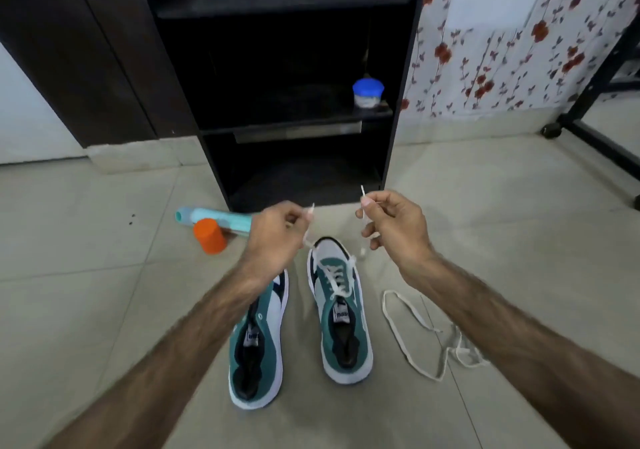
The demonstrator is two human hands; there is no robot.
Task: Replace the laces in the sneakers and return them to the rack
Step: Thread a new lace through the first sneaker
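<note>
Orange cup [209, 236], lying on tiled floor [86, 275], touching a teal tube [214, 218] laid behind it. Blue-lidded white jar [368, 93], upright. White curtain with red flowers [502, 43], hung at right. Black wheeled frame [588, 102], far right.

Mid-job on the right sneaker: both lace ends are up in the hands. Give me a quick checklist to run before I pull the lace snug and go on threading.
1. Left hand pinches one end of the lace: ok.
2. Right hand pinches the other end, tip pointing up: ok.
3. Lace crosses through the front eyelets of the right sneaker: ok; upper eyelets not yet laced.
4. Both ends equal in length: cannot tell, motion blur.
5. Left sneaker laced: not ok, no lace visible in it.
6. Spare lace lies loose on the floor, right of the sneakers: ok.
</note>
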